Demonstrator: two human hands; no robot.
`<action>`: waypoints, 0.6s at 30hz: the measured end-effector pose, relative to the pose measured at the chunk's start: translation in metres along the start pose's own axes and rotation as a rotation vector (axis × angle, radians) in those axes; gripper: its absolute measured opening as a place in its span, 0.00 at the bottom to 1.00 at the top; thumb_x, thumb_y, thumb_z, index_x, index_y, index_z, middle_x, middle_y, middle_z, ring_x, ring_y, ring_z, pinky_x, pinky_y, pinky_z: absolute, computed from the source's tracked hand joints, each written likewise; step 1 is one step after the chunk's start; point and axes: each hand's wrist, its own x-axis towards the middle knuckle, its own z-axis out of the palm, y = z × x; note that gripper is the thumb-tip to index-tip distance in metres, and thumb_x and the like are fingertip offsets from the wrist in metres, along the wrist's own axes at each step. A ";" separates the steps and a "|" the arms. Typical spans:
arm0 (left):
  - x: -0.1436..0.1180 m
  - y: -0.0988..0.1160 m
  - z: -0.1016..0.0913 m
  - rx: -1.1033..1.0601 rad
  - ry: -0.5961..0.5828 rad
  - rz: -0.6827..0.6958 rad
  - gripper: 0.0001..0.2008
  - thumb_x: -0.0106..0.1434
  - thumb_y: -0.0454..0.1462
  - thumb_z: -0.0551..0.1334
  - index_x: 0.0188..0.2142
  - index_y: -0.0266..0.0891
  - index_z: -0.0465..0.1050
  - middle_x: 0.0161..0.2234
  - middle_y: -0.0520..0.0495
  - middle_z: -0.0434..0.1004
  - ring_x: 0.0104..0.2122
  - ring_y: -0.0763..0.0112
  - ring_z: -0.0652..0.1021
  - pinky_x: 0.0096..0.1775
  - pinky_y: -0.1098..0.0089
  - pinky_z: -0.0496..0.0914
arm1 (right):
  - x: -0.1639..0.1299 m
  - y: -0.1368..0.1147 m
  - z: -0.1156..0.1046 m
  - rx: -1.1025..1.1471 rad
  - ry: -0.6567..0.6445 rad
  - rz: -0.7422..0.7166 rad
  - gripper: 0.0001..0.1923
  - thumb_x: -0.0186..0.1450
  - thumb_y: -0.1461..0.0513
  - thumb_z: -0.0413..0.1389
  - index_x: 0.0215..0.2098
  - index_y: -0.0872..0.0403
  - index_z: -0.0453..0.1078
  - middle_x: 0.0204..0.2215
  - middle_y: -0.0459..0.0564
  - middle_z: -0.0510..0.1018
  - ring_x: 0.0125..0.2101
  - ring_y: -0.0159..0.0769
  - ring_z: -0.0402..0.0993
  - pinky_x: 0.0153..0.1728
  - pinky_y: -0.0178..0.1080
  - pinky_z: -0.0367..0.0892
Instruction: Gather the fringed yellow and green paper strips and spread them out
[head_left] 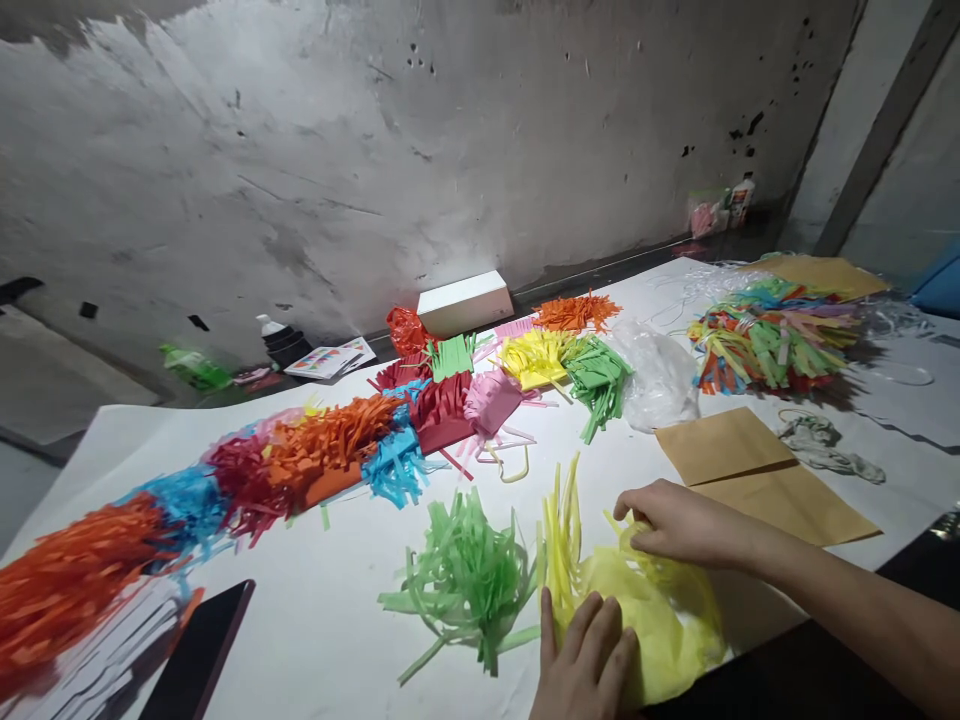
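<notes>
Flattening and gathering the yellow fringe (645, 610) at the near edge of the table (315, 620), by the look of it: mid-step, with both hands on the paper. Left hand (589, 655) laid palm-down on the near part of the fringe, fingers spread and unclenched, pressing rather than gripping. Right hand (675, 520) curled over the far part, fingertips bent down onto the paper; whether pinching a strip or only resting cannot be told. Yellow fringe lying directly beneath and between the 2 hands, its cut strips standing up to the left, beside the green fringe (465, 580), which sits just to the left, untouched. Next move likely calling for a light, even hold so the thin strips neither tear nor crumple, and for keeping the strips clear of the green ones. Brown paper (757, 475) just beyond the right hand, toward the right edge. A row of coloured fringes (315, 455) running from the left edge toward the far middle, well apart from the hands. A dark phone (202, 650) near the left corner.
</notes>
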 end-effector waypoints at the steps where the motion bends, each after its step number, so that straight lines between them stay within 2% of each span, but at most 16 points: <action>1: 0.000 0.000 0.000 -0.003 0.004 -0.007 0.20 0.70 0.52 0.57 0.44 0.41 0.77 0.45 0.46 0.83 0.51 0.61 0.76 0.68 0.43 0.32 | 0.000 0.000 0.000 -0.015 0.002 -0.017 0.15 0.57 0.67 0.58 0.43 0.52 0.78 0.31 0.47 0.81 0.32 0.37 0.77 0.31 0.33 0.63; 5: -0.002 0.000 0.000 -0.014 0.009 -0.011 0.21 0.68 0.54 0.59 0.45 0.40 0.77 0.45 0.45 0.83 0.51 0.60 0.76 0.68 0.43 0.32 | -0.002 0.000 0.006 -0.132 0.058 -0.139 0.11 0.57 0.72 0.57 0.35 0.53 0.75 0.33 0.48 0.80 0.36 0.40 0.76 0.38 0.38 0.64; 7: -0.002 0.000 0.001 -0.018 0.002 -0.009 0.23 0.67 0.56 0.60 0.45 0.40 0.76 0.46 0.44 0.83 0.51 0.59 0.76 0.68 0.43 0.31 | -0.004 0.002 0.013 -0.217 0.112 -0.224 0.10 0.61 0.74 0.54 0.33 0.55 0.72 0.33 0.52 0.78 0.35 0.42 0.73 0.39 0.42 0.63; 10: -0.003 0.001 0.002 -0.013 0.005 -0.014 0.22 0.67 0.55 0.59 0.45 0.40 0.76 0.46 0.44 0.83 0.51 0.59 0.76 0.68 0.43 0.31 | -0.016 0.010 0.026 -0.303 0.163 -0.412 0.13 0.69 0.72 0.48 0.34 0.56 0.72 0.38 0.57 0.77 0.40 0.45 0.72 0.47 0.49 0.63; 13: -0.004 0.002 0.002 -0.003 0.015 -0.021 0.19 0.68 0.52 0.60 0.44 0.40 0.77 0.46 0.45 0.83 0.52 0.60 0.75 0.68 0.43 0.32 | -0.034 0.019 0.036 -0.311 0.166 -0.587 0.10 0.70 0.68 0.49 0.40 0.55 0.73 0.44 0.56 0.78 0.48 0.46 0.70 0.58 0.53 0.55; 15: -0.003 0.002 0.001 -0.001 0.008 -0.023 0.17 0.68 0.50 0.61 0.45 0.41 0.77 0.46 0.46 0.83 0.52 0.61 0.75 0.68 0.43 0.32 | -0.044 0.025 0.037 -0.197 0.192 -0.568 0.09 0.69 0.62 0.53 0.45 0.54 0.73 0.46 0.54 0.77 0.50 0.45 0.70 0.61 0.53 0.53; 18: -0.001 0.002 -0.002 -0.006 -0.018 -0.018 0.19 0.67 0.52 0.61 0.46 0.40 0.77 0.47 0.46 0.83 0.52 0.60 0.75 0.68 0.44 0.31 | -0.045 0.031 0.033 0.036 0.274 -0.324 0.14 0.72 0.54 0.51 0.48 0.52 0.72 0.46 0.54 0.76 0.49 0.45 0.70 0.57 0.52 0.57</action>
